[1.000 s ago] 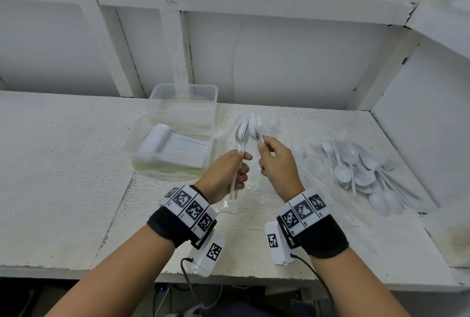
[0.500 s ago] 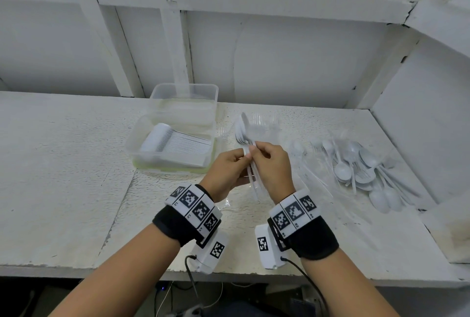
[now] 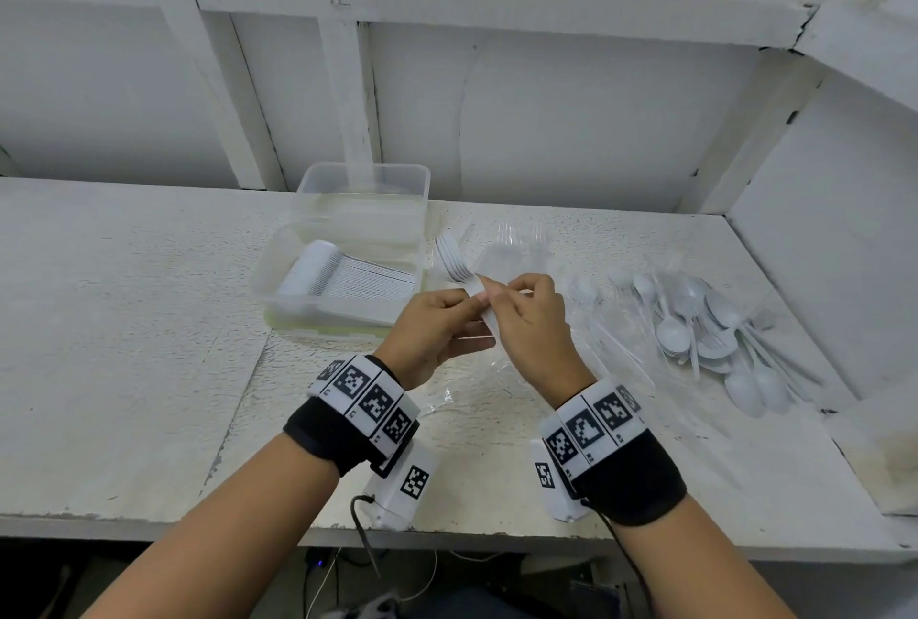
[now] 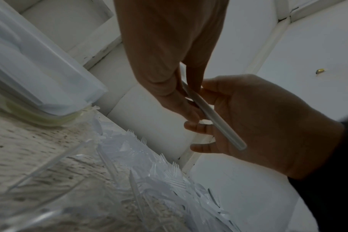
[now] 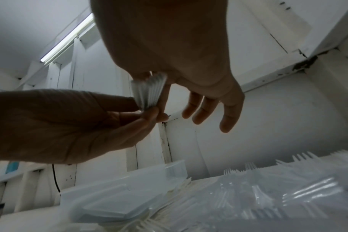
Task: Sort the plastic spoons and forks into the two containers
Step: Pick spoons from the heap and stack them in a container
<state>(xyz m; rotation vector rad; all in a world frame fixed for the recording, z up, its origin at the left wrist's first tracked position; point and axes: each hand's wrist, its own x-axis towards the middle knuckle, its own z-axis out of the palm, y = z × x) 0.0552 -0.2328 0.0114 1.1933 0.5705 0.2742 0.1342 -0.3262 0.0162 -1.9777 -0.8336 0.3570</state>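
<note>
We are bringing both hands together over the worktop (image 3: 124, 320). The bundle, upright and apart between the hands a second ago, is now lying tilted, fork heads pointing away. Left hand (image 3: 437, 330) is gripping the stack of forks (image 3: 459, 266) by the handles; right hand (image 3: 526, 320) is pinching the same handles with thumb and forefinger, its other fingers hanging loose. The near container (image 3: 343, 285), just left of the left hand, is holding a neat stacked row of cutlery; the far container (image 3: 365, 191) sits behind it. Loose spoons (image 3: 705, 320) are lying well to the right of the right hand. We judge the stack squared, ready for dropping in.
</note>
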